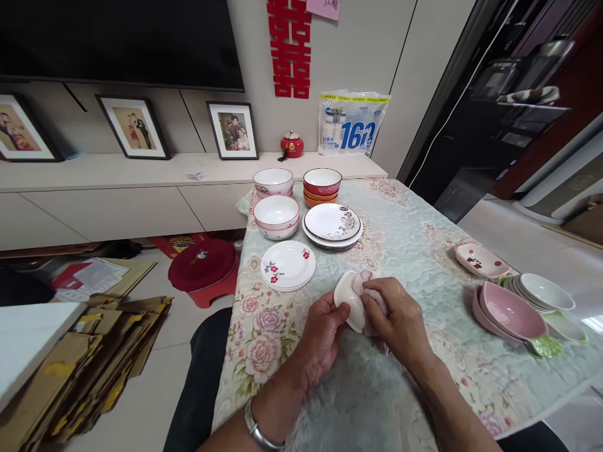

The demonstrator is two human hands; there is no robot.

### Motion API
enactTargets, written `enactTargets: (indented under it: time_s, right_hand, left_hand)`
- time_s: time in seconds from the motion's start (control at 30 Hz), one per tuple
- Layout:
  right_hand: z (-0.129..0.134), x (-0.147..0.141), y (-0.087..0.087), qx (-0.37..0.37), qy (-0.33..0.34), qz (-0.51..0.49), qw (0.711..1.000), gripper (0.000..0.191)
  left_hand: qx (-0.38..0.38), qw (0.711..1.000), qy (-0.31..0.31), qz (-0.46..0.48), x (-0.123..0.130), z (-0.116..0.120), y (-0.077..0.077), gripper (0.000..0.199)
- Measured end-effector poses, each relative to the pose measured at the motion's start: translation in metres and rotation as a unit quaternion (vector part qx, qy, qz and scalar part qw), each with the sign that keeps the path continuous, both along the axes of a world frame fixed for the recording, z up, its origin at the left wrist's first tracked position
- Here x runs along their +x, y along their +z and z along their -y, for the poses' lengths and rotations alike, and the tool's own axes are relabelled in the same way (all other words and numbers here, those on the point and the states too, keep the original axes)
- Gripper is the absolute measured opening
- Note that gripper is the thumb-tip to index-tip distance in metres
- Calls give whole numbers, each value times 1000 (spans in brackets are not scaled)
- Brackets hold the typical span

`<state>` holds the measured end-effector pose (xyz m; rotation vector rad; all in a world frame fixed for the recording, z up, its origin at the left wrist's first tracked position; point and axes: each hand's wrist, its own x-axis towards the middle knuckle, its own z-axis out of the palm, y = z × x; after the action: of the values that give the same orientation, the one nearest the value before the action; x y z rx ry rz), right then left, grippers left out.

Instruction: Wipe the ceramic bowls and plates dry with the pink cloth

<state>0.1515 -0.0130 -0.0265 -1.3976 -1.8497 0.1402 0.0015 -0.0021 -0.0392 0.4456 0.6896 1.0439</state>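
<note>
My left hand (326, 323) grips a small white dish (349, 300) by its near left edge, thumb on top. Pressed against the dish's right side is a pale pinkish cloth (365, 282), bunched in the closed fingers of my right hand (396, 311). Both hands are over the near middle of the table. Just beyond them lie a short stack of small flower-printed plates (288, 265) and a stack of larger white plates with a brown pattern (332, 223). The underside of the dish is hidden.
White red-rimmed bowls (276, 212) and a red bowl on orange ones (323, 181) stand at the table's far end. On the right are pink bowls (511, 307), white bowls (546, 292) and a strawberry-patterned dish (481, 258). A flowered cloth (268, 339) covers the table.
</note>
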Motion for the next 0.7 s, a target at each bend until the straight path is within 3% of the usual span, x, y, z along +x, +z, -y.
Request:
enactTargets:
  time_s: [0.1,0.2,0.3,0.43,0.5,0.6,0.7]
  right_hand:
    - [4,1,6,-57,-38,18,997,11]
    - [7,-1,13,-127,9,3,992,11]
    - [5,-2,12,-94,43,-33,994,13]
    - [-1,2,5,-14,-22,5,1000,15]
    - [2,3,6,-38,-43,42,997,14]
    - [8,0,13,-104,-13,49,993,13]
    - [6,-2,13,-76,30,2,997,15]
  left_hand:
    - [-2,1000,8,-4,0,-1,0,43]
    - [5,1000,7,0,-1,-1,0,40]
    - [11,1000,4,-3,-1,-1,1,39]
    - [4,1000,8,-16,0,0,2,44]
    - [5,1000,10,-19,0,0,2,44]
    - [13,1000,10,-14,-1,0,2,41]
    - [13,1000,6,-11,0,1,3,41]
